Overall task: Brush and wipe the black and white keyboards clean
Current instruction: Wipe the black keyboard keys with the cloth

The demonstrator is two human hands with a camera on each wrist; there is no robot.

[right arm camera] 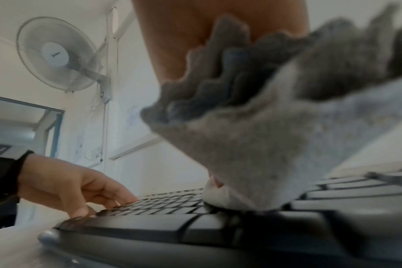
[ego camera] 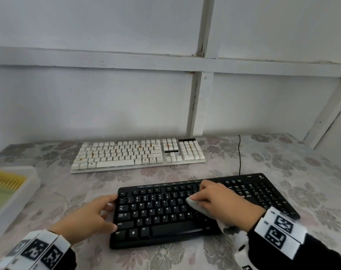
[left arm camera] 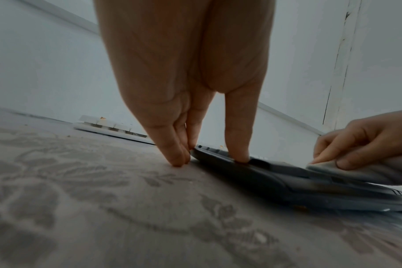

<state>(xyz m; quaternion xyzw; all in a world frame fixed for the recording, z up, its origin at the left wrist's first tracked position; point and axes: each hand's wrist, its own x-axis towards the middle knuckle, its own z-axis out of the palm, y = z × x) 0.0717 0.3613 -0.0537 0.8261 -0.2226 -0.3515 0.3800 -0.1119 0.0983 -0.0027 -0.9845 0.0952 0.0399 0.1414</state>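
A person's right hand point(ego camera: 216, 197) presses a folded grey-white microfibre cloth point(ego camera: 199, 208) onto the middle keys of the flat black plastic keyboard point(ego camera: 165, 209), fingers curled over the cloth and pinning it to the keycaps; the loose end of the cloth trails off the near edge by the wrist. The left hand point(ego camera: 89, 215) steadies the keyboard's left end, its fingers fairly straight, thumb on a key at the near-left corner and fingertips against the side of the case, gripping nothing.

The black keyboard lies nearest the person on the floral-patterned counter point(ego camera: 282, 162). The white plastic keyboard point(ego camera: 138, 152) sits behind it, well apart and close to the wall, with orange specks visible among its keys. At the left edge, a translucent plastic tray point(ego camera: 13, 199) holds what appears to be a yellow-bristled brush point(ego camera: 7, 180).

The wiping of the black keyboard looks to be the step in hand, about midway across the board. The next move calls for drawing the cloth on over the right-hand keys and number pad while the left hand keeps the case from sliding. The white keyboard, judging by its specks, has yet to be cleaned.
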